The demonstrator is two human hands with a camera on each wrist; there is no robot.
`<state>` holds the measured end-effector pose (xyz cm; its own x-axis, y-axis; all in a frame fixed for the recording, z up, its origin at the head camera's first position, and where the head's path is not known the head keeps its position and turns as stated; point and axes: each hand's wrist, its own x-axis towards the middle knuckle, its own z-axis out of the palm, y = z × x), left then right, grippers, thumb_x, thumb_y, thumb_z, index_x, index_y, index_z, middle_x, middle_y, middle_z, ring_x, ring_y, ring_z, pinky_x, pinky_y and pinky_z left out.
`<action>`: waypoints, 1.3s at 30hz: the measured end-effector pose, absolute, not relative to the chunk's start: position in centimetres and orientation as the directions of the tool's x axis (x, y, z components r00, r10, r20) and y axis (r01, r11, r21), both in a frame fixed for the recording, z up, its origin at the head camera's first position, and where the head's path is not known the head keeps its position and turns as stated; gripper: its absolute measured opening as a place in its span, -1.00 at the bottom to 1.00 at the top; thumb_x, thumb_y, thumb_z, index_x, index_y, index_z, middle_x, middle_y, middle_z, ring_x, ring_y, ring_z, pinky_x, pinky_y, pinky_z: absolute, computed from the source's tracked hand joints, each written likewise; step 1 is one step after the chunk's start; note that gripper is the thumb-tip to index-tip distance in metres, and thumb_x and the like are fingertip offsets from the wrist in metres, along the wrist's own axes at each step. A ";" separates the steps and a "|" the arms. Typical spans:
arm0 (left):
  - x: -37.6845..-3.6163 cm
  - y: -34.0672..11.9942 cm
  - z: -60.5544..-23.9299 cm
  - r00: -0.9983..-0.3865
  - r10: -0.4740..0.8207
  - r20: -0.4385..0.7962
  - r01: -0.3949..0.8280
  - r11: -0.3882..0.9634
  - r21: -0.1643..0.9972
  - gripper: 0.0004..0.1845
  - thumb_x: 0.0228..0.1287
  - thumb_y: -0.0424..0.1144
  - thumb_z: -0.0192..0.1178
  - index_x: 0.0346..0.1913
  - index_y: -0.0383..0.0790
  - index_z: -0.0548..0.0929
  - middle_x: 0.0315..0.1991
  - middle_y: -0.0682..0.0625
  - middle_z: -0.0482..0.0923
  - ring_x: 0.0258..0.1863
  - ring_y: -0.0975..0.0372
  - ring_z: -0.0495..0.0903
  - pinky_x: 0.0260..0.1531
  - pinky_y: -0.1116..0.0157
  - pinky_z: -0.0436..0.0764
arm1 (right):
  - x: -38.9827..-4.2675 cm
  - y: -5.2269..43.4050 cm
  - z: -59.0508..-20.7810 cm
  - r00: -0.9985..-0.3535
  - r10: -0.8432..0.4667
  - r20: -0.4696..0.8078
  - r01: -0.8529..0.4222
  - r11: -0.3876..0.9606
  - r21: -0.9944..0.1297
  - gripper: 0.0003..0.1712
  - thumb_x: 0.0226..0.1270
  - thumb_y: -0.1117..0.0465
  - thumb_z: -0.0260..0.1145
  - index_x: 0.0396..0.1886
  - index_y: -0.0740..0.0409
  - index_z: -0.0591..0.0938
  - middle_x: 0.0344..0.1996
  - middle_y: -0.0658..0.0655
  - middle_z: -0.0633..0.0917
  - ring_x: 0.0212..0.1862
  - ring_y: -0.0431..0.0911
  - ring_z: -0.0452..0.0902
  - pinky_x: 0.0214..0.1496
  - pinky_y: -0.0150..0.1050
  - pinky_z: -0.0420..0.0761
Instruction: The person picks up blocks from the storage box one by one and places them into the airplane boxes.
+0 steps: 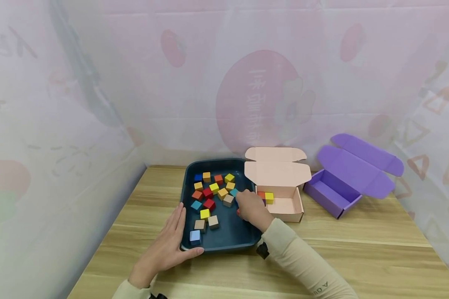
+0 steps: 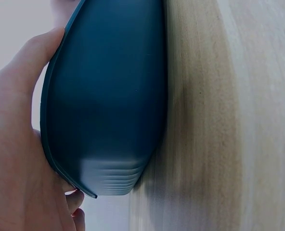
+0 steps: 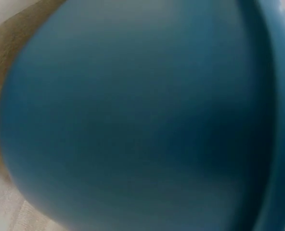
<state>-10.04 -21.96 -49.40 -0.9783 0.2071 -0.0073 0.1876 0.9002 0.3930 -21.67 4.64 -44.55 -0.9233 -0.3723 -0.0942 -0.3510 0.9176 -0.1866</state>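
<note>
A dark teal tray [image 1: 228, 236] holds several small cubes in red, yellow, orange, blue and plain wood. My left hand [image 1: 164, 243] rests against the tray's front left corner, its straight fingers along the left rim and the thumb at the front edge. In the left wrist view, the tray's outer wall [image 2: 109, 86] fills the middle beside the hand. My right hand [image 1: 252, 207] reaches over the right rim, fingertips right at a light-blue cube [image 1: 233, 192]. Its thumb is hidden, and I cannot tell whether it pinches that cube. Beneath this hand, a red cube [image 1: 238, 212] shows partly.
Right of the tray stands an open peach box [image 1: 292, 203] holding a yellow cube [image 1: 269, 198] and an orange-red cube [image 1: 261, 195]. Farther right is an open purple box [image 1: 331, 193]. A printed curtain [image 1: 194, 104] hangs behind the wooden table [image 1: 359, 249].
</note>
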 end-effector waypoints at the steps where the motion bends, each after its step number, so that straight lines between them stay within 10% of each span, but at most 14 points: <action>1: -10.0 -22.0 -49.4 -0.978 0.208 -0.009 0.187 0.900 0.393 0.42 0.13 0.62 0.19 0.73 -0.24 -0.19 0.77 -0.14 -0.39 0.75 -0.14 -0.15 0.62 -0.32 0.10 | -21.6 4.6 -44.6 -0.923 -0.371 -0.098 -0.349 0.918 -0.188 -0.70 0.29 0.29 0.57 -0.01 0.23 0.75 -0.39 0.13 0.68 -0.45 -0.05 0.55 -0.27 -0.14 0.82; 16: -9.9 -22.0 -49.4 -0.980 0.198 -0.014 0.176 0.897 0.405 0.42 0.12 0.60 0.23 0.74 -0.21 -0.21 0.78 -0.11 -0.41 0.75 -0.12 -0.17 0.62 -0.32 0.08 | -21.9 6.5 -42.8 -0.892 -0.441 -0.100 -0.391 0.863 -0.320 -0.76 0.17 0.15 0.68 -0.32 0.16 0.78 -0.42 0.09 0.67 -0.33 -0.05 0.53 -0.32 -0.27 0.69; 39: -10.0 -22.0 -49.3 -0.978 0.210 -0.010 0.189 0.900 0.393 0.41 0.13 0.62 0.19 0.74 -0.22 -0.20 0.78 -0.13 -0.39 0.75 -0.13 -0.15 0.58 -0.35 0.17 | -22.2 13.6 -37.3 -0.850 -0.527 0.018 -0.503 0.799 -0.329 -0.84 0.12 0.32 0.60 -0.27 0.21 0.82 -0.36 0.13 0.79 -0.35 -0.06 0.59 -0.23 -0.19 0.70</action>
